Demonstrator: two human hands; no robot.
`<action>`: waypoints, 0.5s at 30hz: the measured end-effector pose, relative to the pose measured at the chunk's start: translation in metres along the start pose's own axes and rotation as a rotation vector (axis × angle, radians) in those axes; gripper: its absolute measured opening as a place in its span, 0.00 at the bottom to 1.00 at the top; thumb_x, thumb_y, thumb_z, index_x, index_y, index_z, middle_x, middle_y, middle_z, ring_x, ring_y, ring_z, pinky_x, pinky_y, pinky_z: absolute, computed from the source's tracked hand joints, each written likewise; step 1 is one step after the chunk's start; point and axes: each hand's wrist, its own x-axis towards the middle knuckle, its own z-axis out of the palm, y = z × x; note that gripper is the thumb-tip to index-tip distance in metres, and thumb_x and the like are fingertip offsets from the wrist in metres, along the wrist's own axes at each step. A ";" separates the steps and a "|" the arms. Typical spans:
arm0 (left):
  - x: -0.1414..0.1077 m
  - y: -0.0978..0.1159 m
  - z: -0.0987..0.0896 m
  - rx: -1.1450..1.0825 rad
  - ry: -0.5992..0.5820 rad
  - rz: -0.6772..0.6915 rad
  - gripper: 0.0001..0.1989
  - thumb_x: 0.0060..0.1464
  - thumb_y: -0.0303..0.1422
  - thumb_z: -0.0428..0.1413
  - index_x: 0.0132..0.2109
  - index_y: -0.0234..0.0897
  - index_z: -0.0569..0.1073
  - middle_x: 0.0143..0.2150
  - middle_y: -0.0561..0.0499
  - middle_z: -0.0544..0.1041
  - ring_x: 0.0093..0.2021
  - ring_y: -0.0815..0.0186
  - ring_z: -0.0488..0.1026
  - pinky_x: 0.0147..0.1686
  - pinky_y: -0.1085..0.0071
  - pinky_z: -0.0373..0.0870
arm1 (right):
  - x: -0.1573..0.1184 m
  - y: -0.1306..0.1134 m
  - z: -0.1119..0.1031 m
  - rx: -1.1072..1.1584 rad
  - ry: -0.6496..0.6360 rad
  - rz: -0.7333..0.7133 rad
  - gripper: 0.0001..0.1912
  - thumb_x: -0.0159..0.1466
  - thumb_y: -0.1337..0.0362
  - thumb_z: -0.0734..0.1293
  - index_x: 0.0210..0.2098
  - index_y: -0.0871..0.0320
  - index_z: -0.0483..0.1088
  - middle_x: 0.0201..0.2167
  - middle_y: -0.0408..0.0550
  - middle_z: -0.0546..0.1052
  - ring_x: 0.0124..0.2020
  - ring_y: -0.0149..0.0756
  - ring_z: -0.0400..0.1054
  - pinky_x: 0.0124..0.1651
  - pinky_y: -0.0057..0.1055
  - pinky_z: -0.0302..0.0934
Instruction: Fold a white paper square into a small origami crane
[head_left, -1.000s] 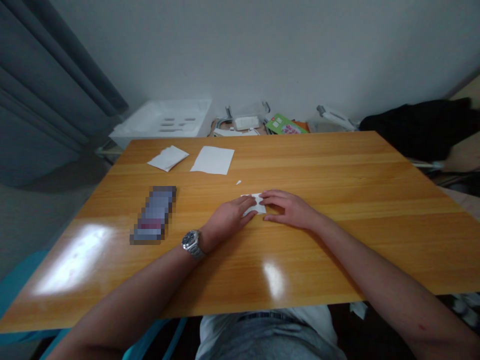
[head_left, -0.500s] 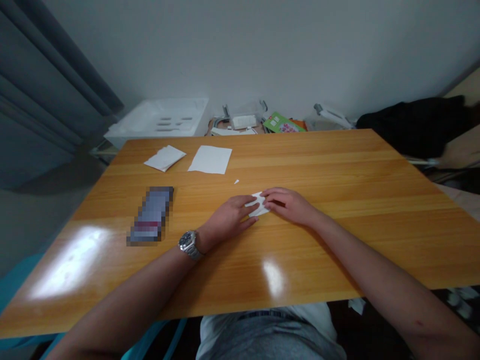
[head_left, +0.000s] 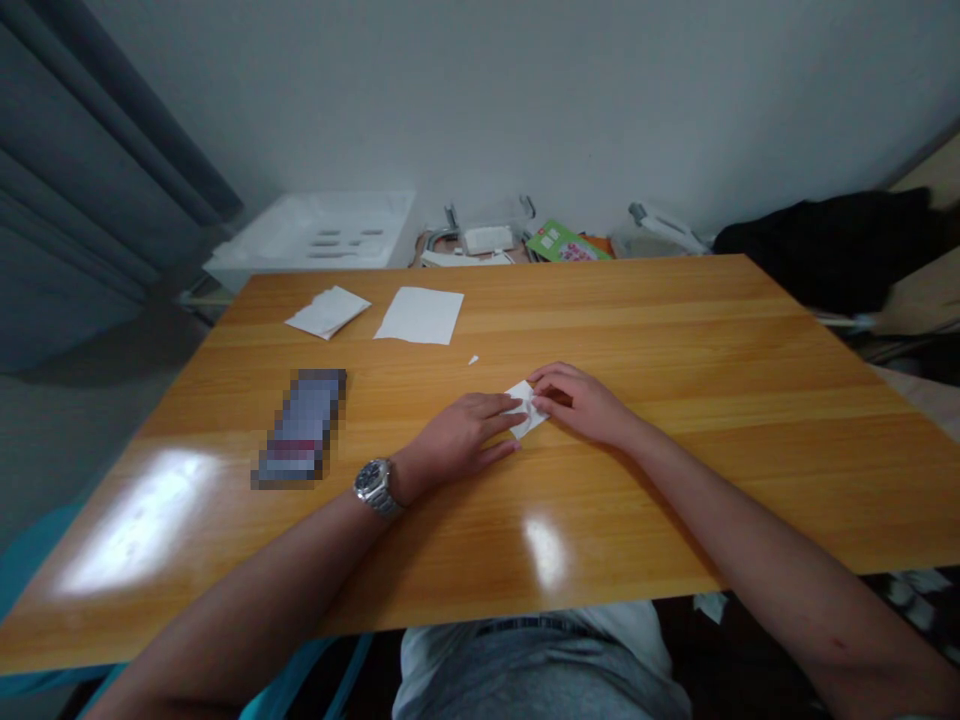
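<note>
A small folded piece of white paper [head_left: 529, 418] lies on the wooden table [head_left: 645, 520] between my hands. My left hand [head_left: 472, 432], with a watch [head_left: 377, 487] on its wrist, rests its spread fingers on the left part of the paper. At the paper's right edge, my right hand [head_left: 576, 402] has its thumb and fingertips closed on it. A tiny white scrap [head_left: 473, 360] lies just beyond the left hand.
A square white sheet [head_left: 421, 315] and a folded paper [head_left: 328, 312] lie at the back left. A phone [head_left: 302, 425] is left of my hands. Behind the table are a white foam tray [head_left: 345, 225], a green booklet [head_left: 564, 242] and a black cloth [head_left: 817, 245].
The small paper has turned and shifted slightly to the right. My right fingers have moved a little, and the left fingers now reach slightly farther right.
</note>
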 end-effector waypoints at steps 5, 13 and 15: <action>-0.001 0.002 -0.003 -0.041 -0.001 -0.007 0.21 0.69 0.42 0.54 0.63 0.38 0.72 0.66 0.41 0.73 0.65 0.55 0.71 0.64 0.55 0.70 | -0.001 0.004 0.005 -0.008 0.043 0.056 0.04 0.68 0.62 0.69 0.37 0.55 0.74 0.49 0.53 0.76 0.52 0.43 0.71 0.56 0.44 0.66; -0.002 0.007 -0.010 -0.010 -0.074 -0.035 0.21 0.71 0.42 0.52 0.67 0.48 0.69 0.70 0.46 0.68 0.67 0.57 0.70 0.63 0.58 0.71 | -0.001 0.002 0.013 -0.085 0.066 0.098 0.05 0.69 0.65 0.66 0.35 0.54 0.71 0.50 0.54 0.73 0.54 0.45 0.68 0.58 0.46 0.64; -0.002 0.008 -0.011 0.008 -0.086 -0.042 0.21 0.71 0.43 0.51 0.66 0.48 0.70 0.70 0.46 0.68 0.66 0.56 0.70 0.63 0.58 0.72 | -0.001 0.002 0.014 -0.112 0.076 0.100 0.05 0.69 0.66 0.66 0.35 0.54 0.70 0.50 0.54 0.72 0.54 0.45 0.68 0.59 0.46 0.64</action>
